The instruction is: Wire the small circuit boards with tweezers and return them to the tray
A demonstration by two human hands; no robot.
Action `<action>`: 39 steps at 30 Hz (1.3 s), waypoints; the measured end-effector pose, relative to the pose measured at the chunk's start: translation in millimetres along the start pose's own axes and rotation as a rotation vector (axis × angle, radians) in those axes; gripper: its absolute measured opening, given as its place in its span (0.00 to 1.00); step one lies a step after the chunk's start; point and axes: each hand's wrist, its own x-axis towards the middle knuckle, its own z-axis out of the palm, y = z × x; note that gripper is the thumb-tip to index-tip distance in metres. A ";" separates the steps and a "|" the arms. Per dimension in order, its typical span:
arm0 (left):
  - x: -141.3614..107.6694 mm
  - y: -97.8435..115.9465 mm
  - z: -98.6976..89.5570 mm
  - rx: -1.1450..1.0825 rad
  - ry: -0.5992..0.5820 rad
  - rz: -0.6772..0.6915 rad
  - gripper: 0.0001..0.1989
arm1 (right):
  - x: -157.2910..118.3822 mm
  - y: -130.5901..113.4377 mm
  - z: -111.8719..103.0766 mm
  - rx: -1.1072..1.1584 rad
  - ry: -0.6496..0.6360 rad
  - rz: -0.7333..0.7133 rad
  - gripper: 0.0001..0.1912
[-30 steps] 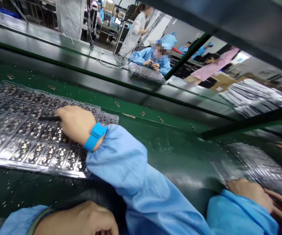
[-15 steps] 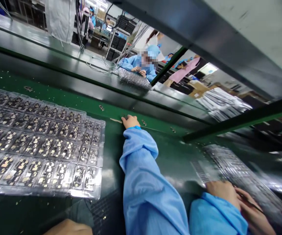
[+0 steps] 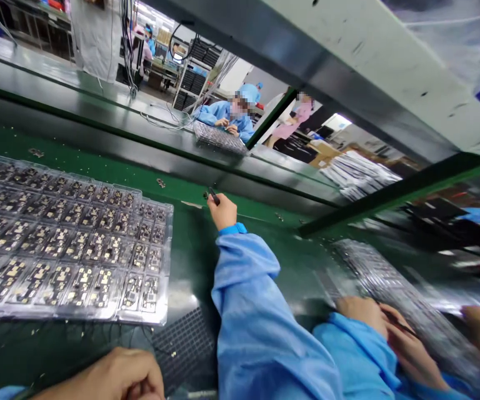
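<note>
My right hand (image 3: 223, 211), in a blue sleeve, reaches out to the ledge at the table's far side. A short black rod-like object (image 3: 214, 195) is pinched in its fingers, and a tiny dark piece (image 3: 205, 195) shows at its tip; its exact kind is unclear. At the bottom left, my left hand (image 3: 117, 373) is closed with fingers curled; whatever they hold is hidden. Just beyond it lies a clear plastic tray (image 3: 169, 239) filled with rows of small circuit boards (image 3: 84, 280). A dark gridded mat (image 3: 188, 339) lies between my left hand and right sleeve.
Small metal parts (image 3: 160, 183) lie along the green ledge. At right, a co-worker's hands (image 3: 360, 316) work beside another clear tray (image 3: 390, 278). A slanting green post (image 3: 373, 197) and overhead shelf (image 3: 390, 72) frame the far side. Another person (image 3: 227, 119) sits across.
My right hand has turned and lifted slightly, so the black object now shows in its fingers. My left hand has come further into view. The whole view has shifted a little.
</note>
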 end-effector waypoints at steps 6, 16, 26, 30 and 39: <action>-1.5 10.2 -0.3 -0.608 0.301 -0.030 0.21 | -107.0 -34.3 -53.2 0.343 -0.226 -0.075 0.21; 1.0 9.5 -6.6 -0.810 0.526 0.151 0.19 | -230.5 -62.4 -46.1 0.934 -0.410 0.096 0.18; -10.1 4.9 -9.9 -0.726 0.685 0.169 0.10 | -246.7 -85.6 -41.5 0.955 -0.463 0.045 0.16; -10.2 3.5 -9.7 -0.661 0.711 0.164 0.09 | -247.6 -86.5 -39.6 0.945 -0.435 0.023 0.14; -10.5 3.5 -7.9 -0.607 0.747 0.135 0.08 | -249.6 -86.6 -36.3 0.971 -0.310 0.012 0.12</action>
